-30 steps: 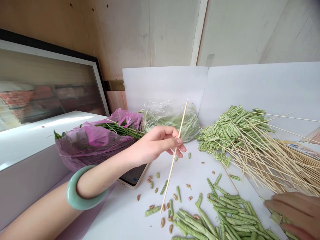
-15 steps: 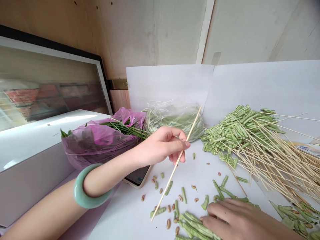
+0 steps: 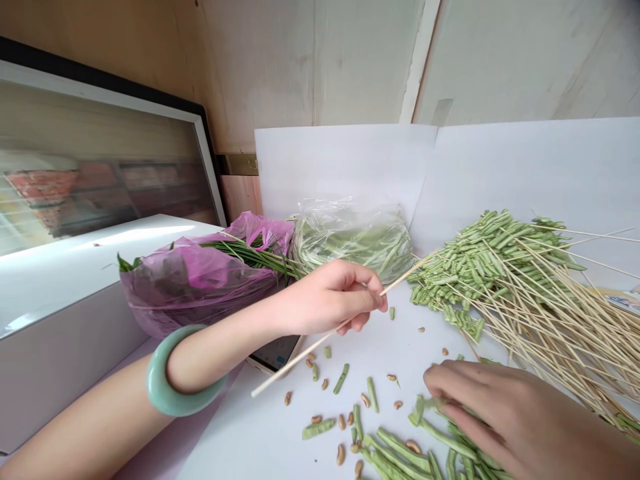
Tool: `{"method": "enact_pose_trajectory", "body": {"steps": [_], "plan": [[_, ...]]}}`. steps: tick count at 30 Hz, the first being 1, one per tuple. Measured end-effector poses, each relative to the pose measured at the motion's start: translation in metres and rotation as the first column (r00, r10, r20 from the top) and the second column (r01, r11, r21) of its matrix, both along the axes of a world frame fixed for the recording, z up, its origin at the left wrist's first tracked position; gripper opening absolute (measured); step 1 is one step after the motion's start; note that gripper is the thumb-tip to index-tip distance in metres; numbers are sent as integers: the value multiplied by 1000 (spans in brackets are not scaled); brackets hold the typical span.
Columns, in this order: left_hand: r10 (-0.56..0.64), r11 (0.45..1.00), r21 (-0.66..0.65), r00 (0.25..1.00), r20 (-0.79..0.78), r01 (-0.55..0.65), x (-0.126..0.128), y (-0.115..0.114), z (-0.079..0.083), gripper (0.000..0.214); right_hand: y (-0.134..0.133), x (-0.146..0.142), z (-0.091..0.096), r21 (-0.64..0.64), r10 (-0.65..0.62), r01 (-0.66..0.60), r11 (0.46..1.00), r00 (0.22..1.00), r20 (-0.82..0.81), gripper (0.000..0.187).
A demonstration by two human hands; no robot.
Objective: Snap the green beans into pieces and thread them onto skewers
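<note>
My left hand [image 3: 345, 300], a green bangle [image 3: 163, 380] round its wrist, pinches a thin bamboo skewer [image 3: 300, 359] over the white table. The skewer slants up to the right. At the lower right, my right hand [image 3: 493, 410] is bent down over a heap of cut green bean pieces [image 3: 400, 457]. Its fingers are curled, and whatever lies at their tips is blurred and partly hidden. Loose brown bean seeds [image 3: 341, 455] and a few short bean pieces [image 3: 341, 378] are scattered between the two hands.
Bean pieces threaded on skewers [image 3: 475, 260] are piled at the right, their bare ends [image 3: 545, 320] fanning forward. Behind my left hand stand a purple bag [image 3: 185, 300] of greens and a clear bag [image 3: 355, 240] of long beans. A phone [image 3: 275, 353] lies under my left wrist, near a white box [image 3: 70, 313].
The skewer in my left hand has swung from steep to a flatter slant, its upper end toward the right. My right hand has shifted up and to the right, uncovering more bean pieces.
</note>
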State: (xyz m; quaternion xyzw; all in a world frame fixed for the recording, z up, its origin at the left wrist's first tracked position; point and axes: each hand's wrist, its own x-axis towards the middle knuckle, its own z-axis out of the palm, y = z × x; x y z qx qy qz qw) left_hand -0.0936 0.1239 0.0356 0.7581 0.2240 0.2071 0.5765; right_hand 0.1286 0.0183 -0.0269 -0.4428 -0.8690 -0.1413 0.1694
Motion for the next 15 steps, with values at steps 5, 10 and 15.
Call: {"method": "enact_pose_trajectory", "body": {"steps": [5,10,15], "plan": [[-35,991,127,996,-82,45,-8,-2,11,14,7,25,8,-73,-163,152,986,970,-182,45],[-80,926,347,975,-206,150,-14,-4,20,17,17,36,21,-359,-346,139,923,711,-612,29],[-27,760,610,949,-314,223,-15,-6,22,18,17,29,34,-459,-354,-49,887,567,-744,24]]}}
